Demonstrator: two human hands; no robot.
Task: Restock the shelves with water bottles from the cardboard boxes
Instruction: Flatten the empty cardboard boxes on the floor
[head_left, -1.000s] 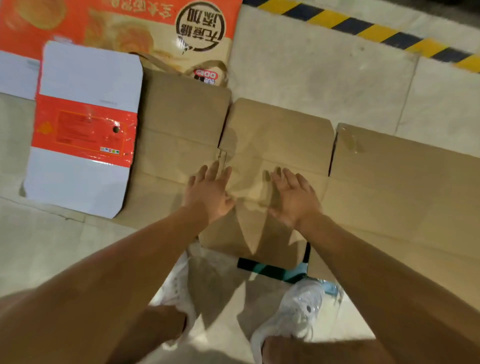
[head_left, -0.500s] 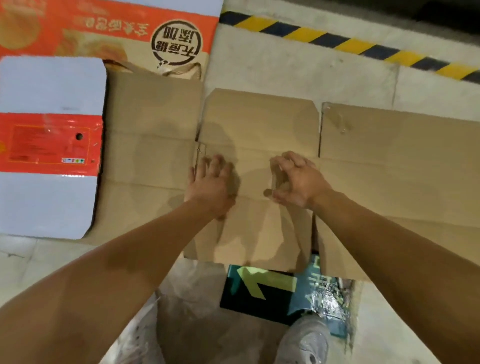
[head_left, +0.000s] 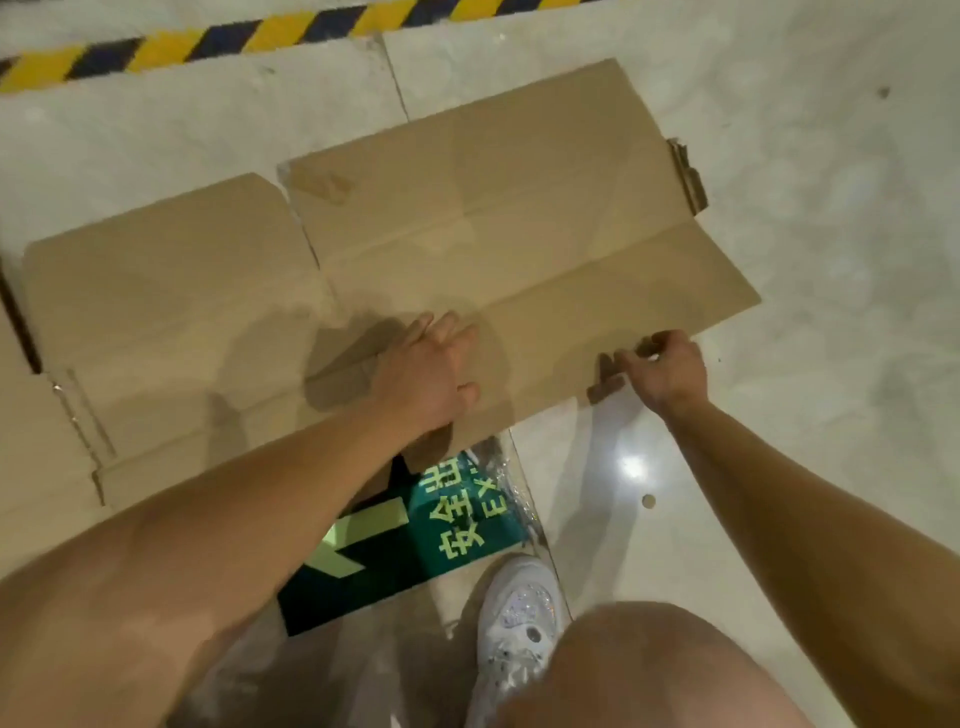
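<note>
A flattened brown cardboard box (head_left: 493, 234) lay spread on the pale concrete floor (head_left: 831, 208), filling the middle and left of the frame, its flaps opened out flat and its right panel reaching toward the centre right. The left hand (head_left: 426, 374) lay palm down on the cardboard near the lower centre, fingers straight and close together, pressing the sheet to the floor. The right hand (head_left: 665, 369) was at the box's near right edge, fingers curled, pinching that edge between thumb and fingertips.

Half a second before, both hands had been close together on the middle panel; now the right hand had gone out to the right-hand edge and the two were well apart, while the left kept pressing flat. The view had also swung to the right: the orange-and-white printed cartons that had filled the upper left were out of frame, and the yellow-and-black striped floor tape (head_left: 208, 39) now ran across the upper left rather than the upper right.

A green floor sign with a pale arrow and white characters (head_left: 415, 530) showed in the lower centre, partly under the cardboard's near edge and more exposed than before. A white lace-up sneaker (head_left: 519, 618) stood just beside it at the bottom, with a bare knee (head_left: 649, 670) to its right.
</note>
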